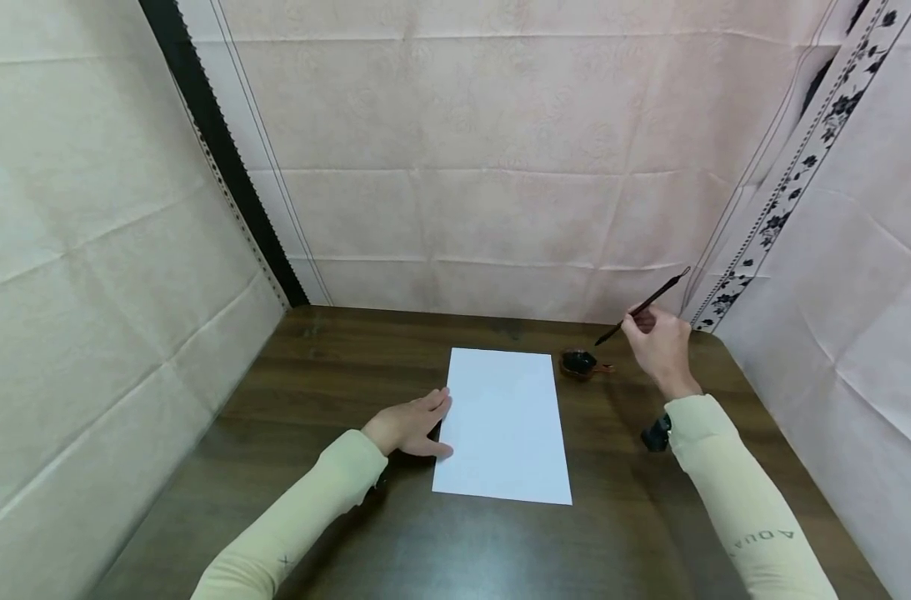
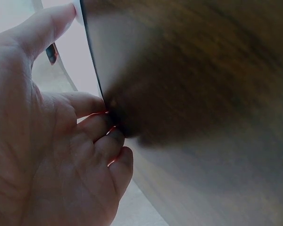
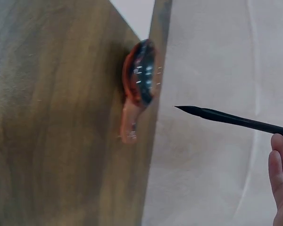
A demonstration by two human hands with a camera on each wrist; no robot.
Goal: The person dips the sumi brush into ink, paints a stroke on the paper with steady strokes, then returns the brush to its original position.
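Note:
A sheet of white paper [image 1: 503, 425] lies on the dark wooden table. My left hand [image 1: 412, 423] rests flat at its left edge, thumb and fingertips on the paper; in the left wrist view the palm [image 2: 52, 146] shows with the fingers at the sheet's edge. My right hand [image 1: 659, 343] pinches a dark writing brush [image 1: 653, 296] by the handle, its pointed tip down and to the left. Just beside that tip stands a small reddish-brown dish [image 1: 579, 363] with a short handle and black ink in it. In the right wrist view the brush tip [image 3: 188, 109] is apart from the dish [image 3: 140, 75].
The wooden table [image 1: 335, 367] reaches back to a hanging pale cloth [image 1: 500, 167]. More cloth hangs on the left [image 1: 110, 275] and on the right [image 1: 853, 275], enclosing the table on three sides.

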